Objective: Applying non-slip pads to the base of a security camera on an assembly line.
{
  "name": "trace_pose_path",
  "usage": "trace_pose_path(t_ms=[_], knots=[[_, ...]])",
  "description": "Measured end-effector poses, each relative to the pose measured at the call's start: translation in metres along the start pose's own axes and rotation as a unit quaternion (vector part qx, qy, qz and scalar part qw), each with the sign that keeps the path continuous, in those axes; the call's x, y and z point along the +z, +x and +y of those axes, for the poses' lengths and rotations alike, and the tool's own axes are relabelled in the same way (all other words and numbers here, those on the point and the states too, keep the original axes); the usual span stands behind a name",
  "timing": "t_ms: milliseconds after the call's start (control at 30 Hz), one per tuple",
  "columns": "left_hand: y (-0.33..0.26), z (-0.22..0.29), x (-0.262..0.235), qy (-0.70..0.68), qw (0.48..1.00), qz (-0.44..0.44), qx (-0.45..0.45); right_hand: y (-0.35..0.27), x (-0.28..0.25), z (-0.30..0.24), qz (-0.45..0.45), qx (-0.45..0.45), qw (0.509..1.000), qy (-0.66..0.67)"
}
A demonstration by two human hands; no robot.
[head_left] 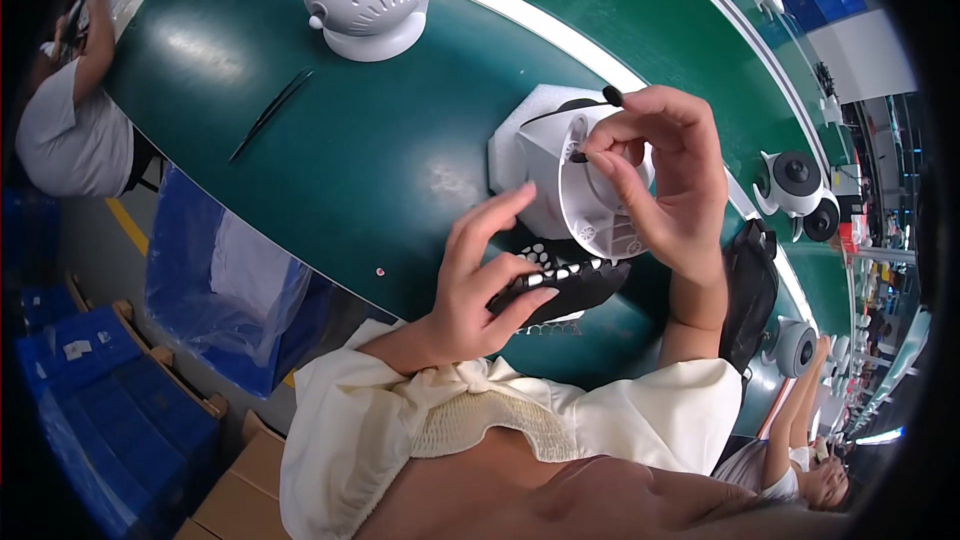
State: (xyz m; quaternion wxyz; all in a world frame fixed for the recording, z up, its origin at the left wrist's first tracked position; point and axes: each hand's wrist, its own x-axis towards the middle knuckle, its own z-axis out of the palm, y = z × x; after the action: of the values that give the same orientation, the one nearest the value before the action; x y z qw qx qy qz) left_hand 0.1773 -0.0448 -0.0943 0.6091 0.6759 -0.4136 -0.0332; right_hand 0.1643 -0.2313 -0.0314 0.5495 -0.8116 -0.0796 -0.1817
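White plastic housing [592, 208] rests against a white foam block [504, 155] at the fingertips of the right hand [685, 175], which pinches a small black pad [578, 157]; nearer the body, the left hand [468, 290] grasps a black sheet with white dots [585, 292]. Green bench [390, 150] stretches left of both hands, its white border [540, 20] beyond the housing

Smooth plastic shell [588, 202], glossy tabletop [390, 155]
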Motion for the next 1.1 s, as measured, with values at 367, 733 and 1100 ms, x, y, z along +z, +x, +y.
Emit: trace_pose_path(t_ms=[367,733,1100], knots=[[0.008,-0.003,0.02,-0.007,0.996,-0.081,0.032,-0.006,-0.007,0.011,0.013,-0.043,0.998,-0.051],[0.008,-0.011,0.027,-0.003,0.997,-0.081,0.01,-0.011,-0.01,0.0,-0.035,-0.325,0.776,-0.539],[0.009,-0.017,0.028,0.009,0.997,-0.071,0.02,-0.009,-0.086,0.002,0.023,0.014,0.962,-0.272]])
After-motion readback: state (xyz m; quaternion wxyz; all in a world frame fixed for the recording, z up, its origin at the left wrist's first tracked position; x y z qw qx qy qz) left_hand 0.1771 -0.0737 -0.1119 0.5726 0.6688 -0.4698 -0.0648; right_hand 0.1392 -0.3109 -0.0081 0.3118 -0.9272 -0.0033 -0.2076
